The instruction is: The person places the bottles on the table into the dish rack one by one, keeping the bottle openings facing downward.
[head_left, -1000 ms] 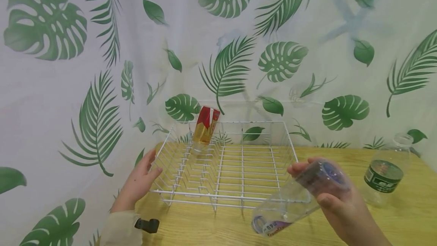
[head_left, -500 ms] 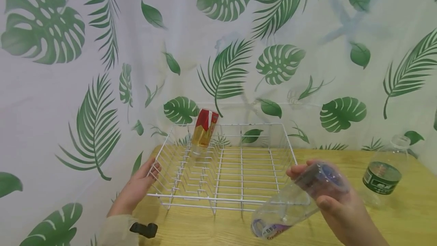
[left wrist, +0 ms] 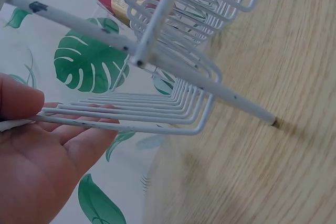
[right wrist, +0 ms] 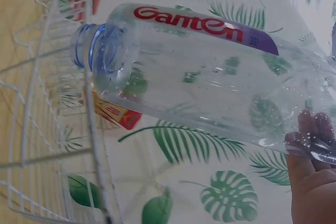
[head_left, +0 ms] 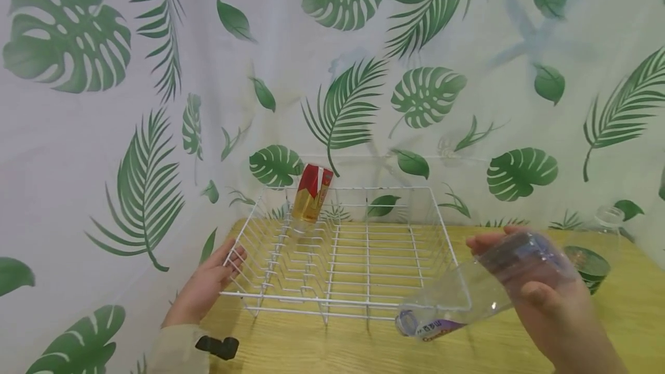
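Observation:
My left hand (head_left: 208, 276) is at the left side of a white wire dish rack (head_left: 291, 297). In the left wrist view its thumb lies over a rail and its fingers pass behind the wires, so it holds the rack there. My right hand (head_left: 563, 310) grips a clear plastic bottle (head_left: 467, 290) near its base. This bottle slants neck-down over the rack's front right corner. The right wrist view shows its uncapped blue-tinted neck (right wrist: 102, 45) overlapping a rack wire. Inside the rack, at back left, leans a red and gold container (head_left: 313, 195) with a clear lower end.
A second clear bottle (head_left: 587, 264) with a green label stands on the wooden table (head_left: 312, 351) at right, partly behind my right hand. A white leaf-print sheet (head_left: 353, 114) hangs close behind and to the left of the rack.
My left hand has shifted slightly outward and now lies along the rack's side. The right hand and its bottle have moved to the right and a little up, covering part of the green-labelled bottle.

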`<state>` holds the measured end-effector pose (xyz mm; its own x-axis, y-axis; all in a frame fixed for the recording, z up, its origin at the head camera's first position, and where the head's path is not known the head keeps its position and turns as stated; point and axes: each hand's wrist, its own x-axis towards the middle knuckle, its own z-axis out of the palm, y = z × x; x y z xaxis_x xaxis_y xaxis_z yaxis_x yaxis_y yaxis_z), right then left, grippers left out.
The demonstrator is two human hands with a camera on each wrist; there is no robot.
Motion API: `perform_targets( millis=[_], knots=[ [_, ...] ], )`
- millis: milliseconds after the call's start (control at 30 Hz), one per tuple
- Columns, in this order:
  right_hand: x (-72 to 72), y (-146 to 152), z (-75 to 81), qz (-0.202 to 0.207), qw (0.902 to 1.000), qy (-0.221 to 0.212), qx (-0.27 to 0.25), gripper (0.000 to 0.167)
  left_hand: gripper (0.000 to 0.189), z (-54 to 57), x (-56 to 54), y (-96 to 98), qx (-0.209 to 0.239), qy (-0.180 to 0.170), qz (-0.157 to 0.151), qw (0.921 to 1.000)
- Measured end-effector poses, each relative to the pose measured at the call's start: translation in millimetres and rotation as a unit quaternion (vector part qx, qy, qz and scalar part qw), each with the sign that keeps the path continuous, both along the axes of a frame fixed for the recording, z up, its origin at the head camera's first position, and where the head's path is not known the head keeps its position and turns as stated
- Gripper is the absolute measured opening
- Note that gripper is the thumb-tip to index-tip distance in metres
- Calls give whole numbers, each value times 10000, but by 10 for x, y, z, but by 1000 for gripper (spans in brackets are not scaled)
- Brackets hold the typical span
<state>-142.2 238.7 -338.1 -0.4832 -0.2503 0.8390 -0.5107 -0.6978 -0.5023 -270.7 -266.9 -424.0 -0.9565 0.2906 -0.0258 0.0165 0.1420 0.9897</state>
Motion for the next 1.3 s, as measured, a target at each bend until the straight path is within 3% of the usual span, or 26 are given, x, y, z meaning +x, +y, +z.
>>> perform_targets(
  millis=[300,500,667,800,1000,1167,1300],
  knots=[
    [-61,18,411,47,9996,164,-246,50,69,60,21,21,-20,-10,65,10000],
    [-243,-92,581,-146,9996,-218,-51,49,69,55,20,5,-88,-3,61,9999],
    [-449,-260,692,-621,9950,-740,256,48,69,45,-3,-3,-187,20,11,9998],
    [-634,-459,754,-1126,9852,-1117,649,47,70,28,-19,-11,-210,23,-7,9998],
    [-1016,-770,765,-1630,9711,-1356,1100,44,66,22,-71,-8,-206,114,-94,9997],
    [-1363,-1005,646,-2474,9390,-1568,1803,51,68,17,-78,2,-293,125,-23,9995],
    [-1631,-1204,465,-2737,9184,-2051,1989,62,72,8,-46,3,-305,77,25,9995]
  ],
)
